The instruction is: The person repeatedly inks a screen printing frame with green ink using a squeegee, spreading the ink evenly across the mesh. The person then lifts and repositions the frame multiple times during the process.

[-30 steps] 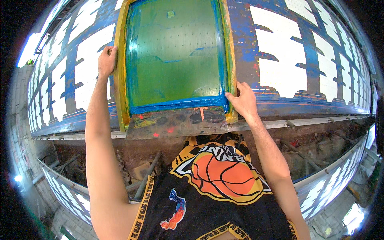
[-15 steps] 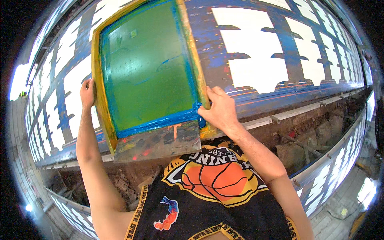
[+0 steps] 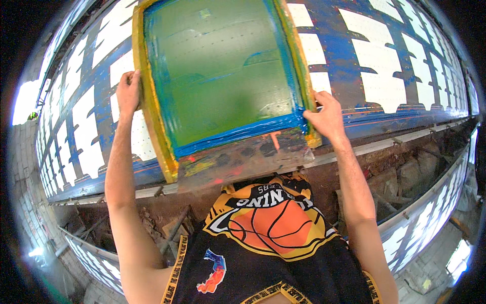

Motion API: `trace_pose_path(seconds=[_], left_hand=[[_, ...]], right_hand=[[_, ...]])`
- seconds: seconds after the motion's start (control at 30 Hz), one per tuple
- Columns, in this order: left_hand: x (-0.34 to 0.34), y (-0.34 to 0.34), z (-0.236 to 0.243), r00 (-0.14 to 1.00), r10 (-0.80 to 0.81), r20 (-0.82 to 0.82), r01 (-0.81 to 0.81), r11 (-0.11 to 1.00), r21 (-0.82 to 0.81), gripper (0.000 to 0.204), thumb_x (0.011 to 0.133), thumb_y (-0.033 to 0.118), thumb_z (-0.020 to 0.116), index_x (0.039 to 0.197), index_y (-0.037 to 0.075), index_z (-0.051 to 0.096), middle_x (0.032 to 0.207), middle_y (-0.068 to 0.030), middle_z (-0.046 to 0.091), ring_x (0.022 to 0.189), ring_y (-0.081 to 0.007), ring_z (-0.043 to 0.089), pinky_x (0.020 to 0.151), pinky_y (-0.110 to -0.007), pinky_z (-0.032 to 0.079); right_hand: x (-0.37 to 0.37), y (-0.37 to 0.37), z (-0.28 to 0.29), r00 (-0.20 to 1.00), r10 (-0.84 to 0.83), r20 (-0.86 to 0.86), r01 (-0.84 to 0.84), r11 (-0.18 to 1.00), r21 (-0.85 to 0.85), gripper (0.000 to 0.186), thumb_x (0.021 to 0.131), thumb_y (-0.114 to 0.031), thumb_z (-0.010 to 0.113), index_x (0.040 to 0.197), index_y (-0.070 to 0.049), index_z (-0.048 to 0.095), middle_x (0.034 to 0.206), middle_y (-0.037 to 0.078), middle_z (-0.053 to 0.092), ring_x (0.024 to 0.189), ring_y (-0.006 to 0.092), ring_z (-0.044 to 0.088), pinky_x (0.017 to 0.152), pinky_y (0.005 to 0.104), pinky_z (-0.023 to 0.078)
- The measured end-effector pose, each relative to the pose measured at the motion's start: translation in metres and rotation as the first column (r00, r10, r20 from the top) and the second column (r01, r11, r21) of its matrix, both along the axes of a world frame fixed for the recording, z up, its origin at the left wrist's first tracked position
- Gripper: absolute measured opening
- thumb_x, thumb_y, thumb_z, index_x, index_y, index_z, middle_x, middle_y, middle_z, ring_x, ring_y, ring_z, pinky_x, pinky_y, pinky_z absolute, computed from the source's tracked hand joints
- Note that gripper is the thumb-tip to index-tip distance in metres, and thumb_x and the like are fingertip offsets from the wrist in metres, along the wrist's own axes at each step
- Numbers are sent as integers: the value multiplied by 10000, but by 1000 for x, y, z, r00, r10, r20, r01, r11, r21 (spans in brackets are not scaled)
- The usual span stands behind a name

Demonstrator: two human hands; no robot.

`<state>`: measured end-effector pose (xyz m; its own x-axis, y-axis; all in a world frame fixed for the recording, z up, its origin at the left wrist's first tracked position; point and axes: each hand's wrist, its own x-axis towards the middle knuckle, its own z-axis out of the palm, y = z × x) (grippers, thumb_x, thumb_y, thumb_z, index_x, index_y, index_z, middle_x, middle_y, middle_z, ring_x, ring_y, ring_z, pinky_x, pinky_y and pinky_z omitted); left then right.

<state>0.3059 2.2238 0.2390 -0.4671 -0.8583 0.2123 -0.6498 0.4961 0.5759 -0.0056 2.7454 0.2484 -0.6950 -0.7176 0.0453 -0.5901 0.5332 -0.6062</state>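
Observation:
A screen-printing frame (image 3: 233, 76) with green mesh, blue-taped inner borders and yellow-stained edges lies over the long table in front of me. My left hand (image 3: 128, 92) is closed on its left edge. My right hand (image 3: 328, 115) grips its near right edge close to the corner, thumb on top by the blue tape. A dark, paint-smeared flap (image 3: 243, 158) sticks out from the frame's near end toward my body. White fabric pieces (image 3: 378, 66) with notched sides lie in rows on the table; the frame covers part of some.
The long table (image 3: 349, 119) has a blue-and-dark stained top and a metal rail (image 3: 369, 148) along its near edge. Below is a cluttered trough (image 3: 410, 172). Another table with white pieces (image 3: 422, 218) stands behind, at the lower right.
Both hands have moved to the right along the table with the printing frame, which now covers different white pieces. Both hands keep their hold on its sides.

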Motion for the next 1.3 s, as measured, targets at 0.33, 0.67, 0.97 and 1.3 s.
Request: trace_pose_path(seconds=[0.33,0.67,0.97,1.3], left_hand=[[-105,129,-14,999,37,16,-37,999,-15,499,1025,491,691,1208,29,734,1098,-175,782,1023,-314,746,935,-428,561],[-131,145,-21,994,17,110,-12,999,-44,504,1069,461,608,1222,-7,711,1146,-231,770,1100,-392,730,983,-475,545],[-129,133,-43,986,7,169,8,996,-87,538,1095,470,510,1209,-23,694,1159,-265,752,1153,-446,703,987,-526,544],[-128,144,-37,999,51,-7,-50,998,23,465,1056,434,554,1140,-3,688,1098,-280,743,1087,-477,696,956,-550,542]], right_hand=[[-96,109,-22,995,-26,95,23,999,38,490,727,-152,801,1198,-23,765,980,185,677,976,380,681,882,459,557],[-113,134,-28,992,86,90,-100,981,169,546,839,-200,839,1324,8,694,1120,196,671,1077,365,679,946,446,549],[-27,108,16,912,381,-154,-388,922,-18,629,883,-335,857,1411,-57,658,1475,174,598,1348,392,569,1153,512,461],[76,64,39,705,709,-3,-688,685,239,545,816,6,716,1354,-82,695,1341,123,699,1262,328,655,1088,476,531]])
